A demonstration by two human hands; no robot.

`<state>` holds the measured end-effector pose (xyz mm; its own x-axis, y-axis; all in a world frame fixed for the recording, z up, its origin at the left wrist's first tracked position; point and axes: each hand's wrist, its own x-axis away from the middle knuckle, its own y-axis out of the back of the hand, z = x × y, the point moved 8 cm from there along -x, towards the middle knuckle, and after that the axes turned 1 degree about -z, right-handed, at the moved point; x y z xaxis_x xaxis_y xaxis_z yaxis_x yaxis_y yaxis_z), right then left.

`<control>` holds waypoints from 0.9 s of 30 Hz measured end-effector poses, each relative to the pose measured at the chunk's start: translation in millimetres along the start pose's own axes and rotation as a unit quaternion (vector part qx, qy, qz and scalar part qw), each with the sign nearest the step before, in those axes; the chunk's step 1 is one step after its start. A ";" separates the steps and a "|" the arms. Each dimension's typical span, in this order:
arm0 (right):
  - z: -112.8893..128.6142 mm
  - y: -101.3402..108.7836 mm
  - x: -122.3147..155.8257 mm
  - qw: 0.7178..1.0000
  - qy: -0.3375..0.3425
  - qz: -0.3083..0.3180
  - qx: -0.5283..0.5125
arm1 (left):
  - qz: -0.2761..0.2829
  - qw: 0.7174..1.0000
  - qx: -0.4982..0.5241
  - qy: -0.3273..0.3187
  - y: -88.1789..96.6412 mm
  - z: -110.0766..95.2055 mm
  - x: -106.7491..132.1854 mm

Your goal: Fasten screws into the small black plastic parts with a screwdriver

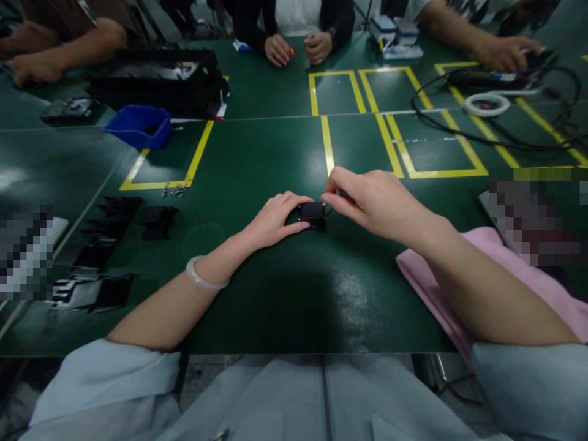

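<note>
A small black rectangular box [312, 212] with shiny spots at its corners rests on the green table in front of me. My left hand [280, 219] grips it from the left, thumb at the near side and fingers at the far side. On its right, my right hand [361, 196] is closed in a pinch around a tool with a thin dark shaft [329, 212]. That shaft slants down to the box's right side; the fingers hide most of the tool, so its exact kind does not show.
Small screws [176, 188], black parts [157, 220] and black strips [108, 229] lie to the left. Beyond them stand a blue bin [140, 125] and black trays [156, 79]. Pink cloth [487, 245] and black cables [496, 138] are right. Co-workers' hands [298, 49] are across the table.
</note>
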<state>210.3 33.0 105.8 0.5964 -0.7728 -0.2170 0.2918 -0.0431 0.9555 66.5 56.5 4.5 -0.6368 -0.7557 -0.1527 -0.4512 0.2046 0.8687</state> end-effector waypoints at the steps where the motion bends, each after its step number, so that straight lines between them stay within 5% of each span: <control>1: -0.4 -0.3 0.0 1.000 -0.003 0.001 0.001 | 0.001 1.000 0.000 0.002 -0.1 -0.1 -0.2; 27: -1.5 2.2 0.6 1.000 -0.014 -0.015 -0.002 | 0.011 1.000 0.009 0.016 1.5 -2.0 -0.6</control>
<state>212.4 33.4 107.4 0.5665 -0.7882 -0.2406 0.3123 -0.0649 0.9478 67.5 56.0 6.9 -0.6270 -0.7701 -0.1177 -0.4480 0.2329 0.8631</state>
